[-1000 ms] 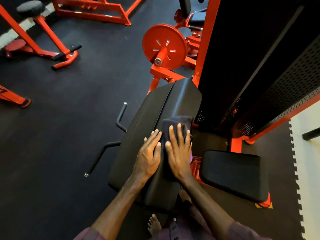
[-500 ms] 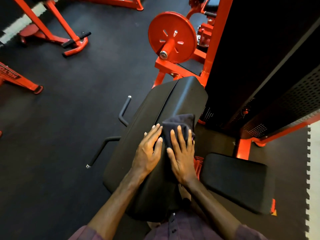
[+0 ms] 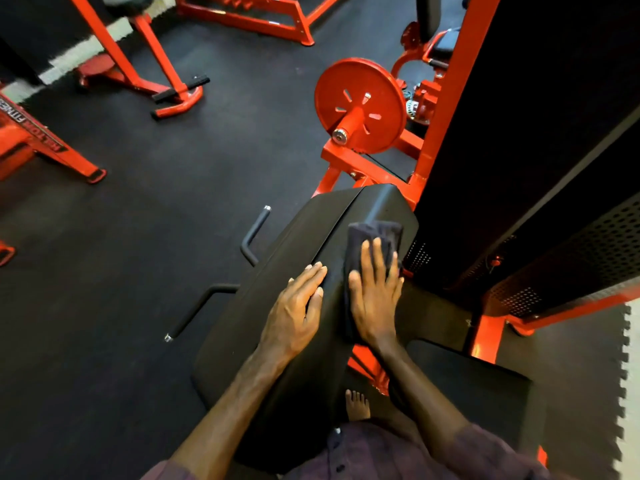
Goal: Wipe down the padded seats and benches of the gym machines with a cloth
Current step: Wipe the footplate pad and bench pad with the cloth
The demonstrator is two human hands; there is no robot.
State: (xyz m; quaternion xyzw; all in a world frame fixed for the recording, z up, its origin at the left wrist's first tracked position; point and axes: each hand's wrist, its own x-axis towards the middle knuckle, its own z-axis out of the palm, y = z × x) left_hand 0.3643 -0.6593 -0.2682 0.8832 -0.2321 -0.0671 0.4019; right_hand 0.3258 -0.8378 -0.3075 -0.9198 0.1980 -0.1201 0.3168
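We are partway into the job, as far as we can judge: the dark cloth [image 3: 374, 237] lies on the large black back pad [image 3: 311, 306] of the machine in front of us, about two-thirds of the way up its right face, so this pad is the one in hand. Nothing on its surface shows which parts are already wiped; the vinyl looks evenly dull. At our 4 o'clock the lower seat pad [image 3: 467, 386] sits untouched by either hand, and at 11 o'clock, well apart across the floor, a small padded seat [image 3: 128, 1] on an orange frame waits too, so we reckon most of the round is still ahead. Our right hand [image 3: 374, 299] lies flat on the cloth with fingers straight and slightly spread, pressing it against the pad rather than gripping it; the folded cloth reaches out past the fingertips toward 12 o'clock. Our left hand [image 3: 298, 310] rests bare on the pad just beside it, at the right hand's 9 o'clock, fingers extended and close together, holding nothing and seemingly steadying the pad. The two hands are near each other but not touching. The red weight plate [image 3: 360, 105] stands beyond the pad's top at 12 o'clock.
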